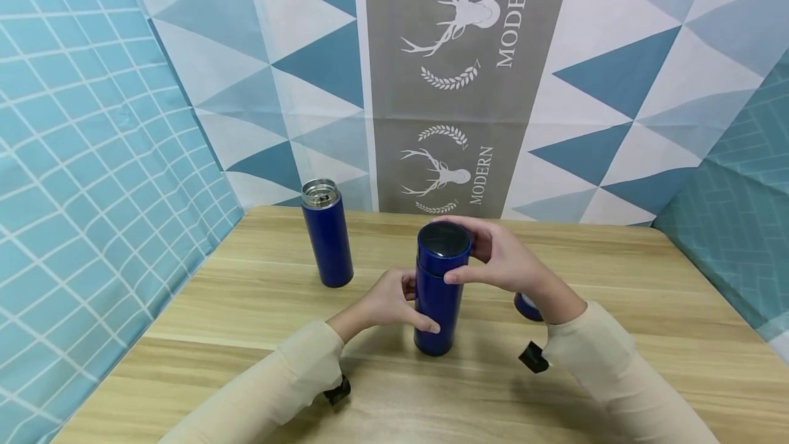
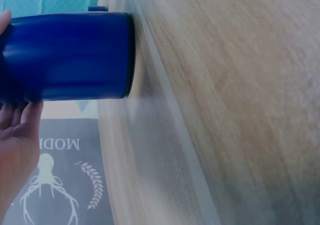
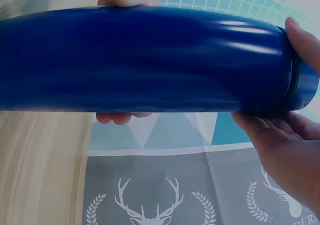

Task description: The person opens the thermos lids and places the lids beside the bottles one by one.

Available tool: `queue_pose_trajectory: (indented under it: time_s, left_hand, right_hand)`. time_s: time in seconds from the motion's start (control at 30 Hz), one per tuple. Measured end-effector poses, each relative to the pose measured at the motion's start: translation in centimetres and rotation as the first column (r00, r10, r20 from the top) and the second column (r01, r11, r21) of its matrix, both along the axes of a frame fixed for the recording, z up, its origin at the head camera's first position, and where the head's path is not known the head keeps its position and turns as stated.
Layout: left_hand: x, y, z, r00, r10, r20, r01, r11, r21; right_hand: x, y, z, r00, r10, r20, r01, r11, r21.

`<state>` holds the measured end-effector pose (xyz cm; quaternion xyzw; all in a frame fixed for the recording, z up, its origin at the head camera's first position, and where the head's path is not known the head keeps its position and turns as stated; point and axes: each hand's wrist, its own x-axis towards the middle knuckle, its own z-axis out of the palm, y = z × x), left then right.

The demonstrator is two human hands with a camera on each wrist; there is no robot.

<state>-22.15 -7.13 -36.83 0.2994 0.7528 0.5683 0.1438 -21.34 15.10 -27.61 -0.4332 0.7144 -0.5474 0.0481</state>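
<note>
A blue thermos bottle [image 1: 439, 314] with a dark, shiny-topped lid [image 1: 444, 240] stands upright in front of me. My left hand [image 1: 390, 301] grips its body around the middle, thumb on the near side. Higher up, my right hand [image 1: 502, 255] holds the bottle at the lid and the seam just below it, thumb in front and fingers behind. In the right wrist view both hands are on the blue body [image 3: 150, 60]. The left wrist view shows the bottle's lower end [image 2: 75, 55] close to the table; I cannot tell whether it touches.
Another blue thermos bottle [image 1: 329, 242] stands at the back left, lidless, its steel mouth showing. A small blue round piece [image 1: 528, 307], perhaps a lid, lies partly hidden behind my right wrist. The wooden table [image 1: 203, 334] meets a patterned wall covering [image 1: 320, 88].
</note>
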Motion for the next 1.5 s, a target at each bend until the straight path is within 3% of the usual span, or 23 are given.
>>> queue_pose_trajectory:
  time_s: [0.57,0.87,1.5]
  left_hand:
    - [-0.2,0.2,0.0,1.0,0.012,0.004,-0.012,1.0,-0.023]
    - [-0.2,0.3,0.1,1.0,0.006,0.009,-0.006,1.0,-0.028]
    - [0.0,0.3,0.2,1.0,0.025,0.003,-0.025,0.999,-0.022]
  right_hand:
    - [-1.4,0.7,-0.2,0.993,0.104,0.059,-0.104,0.995,0.002]
    - [-2.1,1.0,-0.2,0.974,0.208,0.084,-0.209,0.978,-0.003]
    - [-3.8,1.0,0.3,0.942,0.314,0.116,-0.32,0.947,0.037]
